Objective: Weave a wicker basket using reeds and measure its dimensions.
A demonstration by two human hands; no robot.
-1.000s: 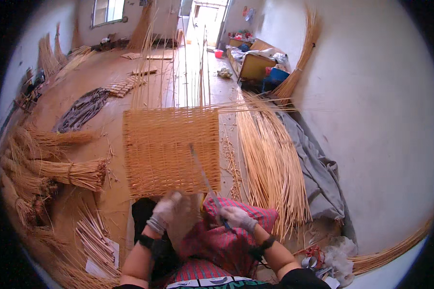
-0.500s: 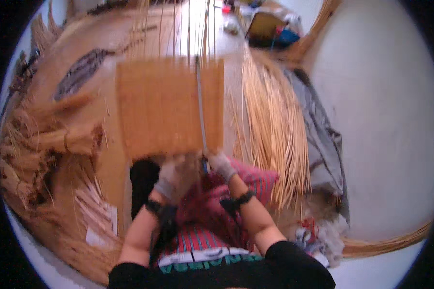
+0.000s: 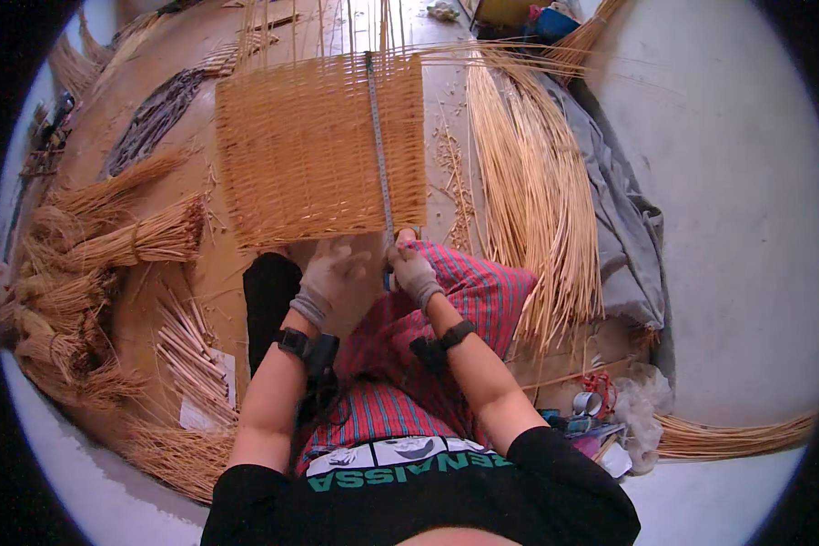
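Observation:
A woven cane panel lies before me, long uncut strands running out from its far edge. Along its right part stretches the thin blade of a tape measure, from the far edge down to the near edge. My right hand, in a pale glove, is closed around the tape measure's blue case, mostly hidden by the fingers. Just below the panel's near edge hovers my gloved left hand, fingers loosely apart and holding nothing I can see. A red striped cloth covers my lap.
Long loose cane strands lie at the right beside a grey sheet. Tied cane bundles sit at the left, with short sticks nearer me. A clear plastic bag and small items are at the lower right.
The panel and both hands sit higher in the picture now, and the earlier blur has gone. The tape measure still lies along the panel, with my right hand at its near end.

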